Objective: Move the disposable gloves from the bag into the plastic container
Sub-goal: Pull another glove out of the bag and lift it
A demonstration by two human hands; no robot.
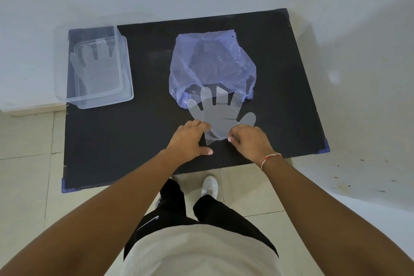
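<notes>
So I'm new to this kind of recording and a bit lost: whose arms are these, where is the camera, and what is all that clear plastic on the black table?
There is no machine here, only a person filmed by a wide-angle camera worn on their own head, looking down. That is why you see their arms, shirt and shoes from above. On the black table lies a blue plastic bag, its mouth facing the person. A clear disposable glove lies flat in front of the bag, its fingers reaching over the bag's mouth. The left hand and the right hand each pinch the glove's cuff end. On the table's far left stands a clear plastic container, with another glove already lying inside it.
</notes>
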